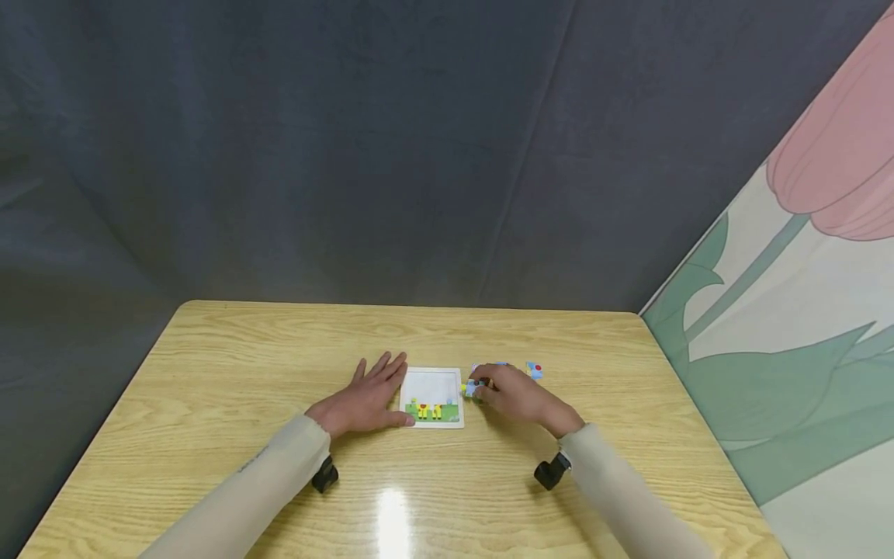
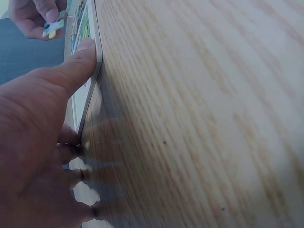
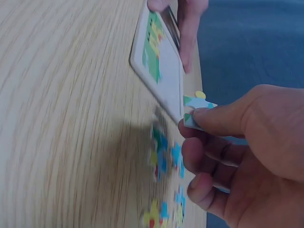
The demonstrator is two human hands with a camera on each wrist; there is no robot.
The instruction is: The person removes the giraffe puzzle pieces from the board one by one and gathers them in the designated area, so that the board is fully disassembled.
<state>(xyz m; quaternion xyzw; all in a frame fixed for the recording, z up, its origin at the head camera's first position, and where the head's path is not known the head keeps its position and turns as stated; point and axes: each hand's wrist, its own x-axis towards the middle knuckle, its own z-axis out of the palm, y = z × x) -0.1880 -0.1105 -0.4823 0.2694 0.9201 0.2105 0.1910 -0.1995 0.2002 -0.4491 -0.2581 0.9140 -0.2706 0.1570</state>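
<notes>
A white square puzzle tray point(image 1: 431, 383) lies flat on the table, with joined green and yellow pieces point(image 1: 447, 413) along its near edge. My left hand point(image 1: 366, 401) is spread at the tray's left side, its thumb resting on the near left corner and its fingers straight along the rim. On the other side, my right hand point(image 1: 515, 394) pinches a light blue puzzle piece point(image 3: 190, 102) with green and yellow parts between thumb and index finger. That piece is held close beside the tray's right edge.
Several loose puzzle pieces point(image 3: 164, 156) lie on the table right of the tray, partly covered by my right hand in the head view. One blue piece with a red spot point(image 1: 535, 369) sits farther right. A dark curtain point(image 1: 391, 155) hangs behind the wooden table point(image 1: 230, 357).
</notes>
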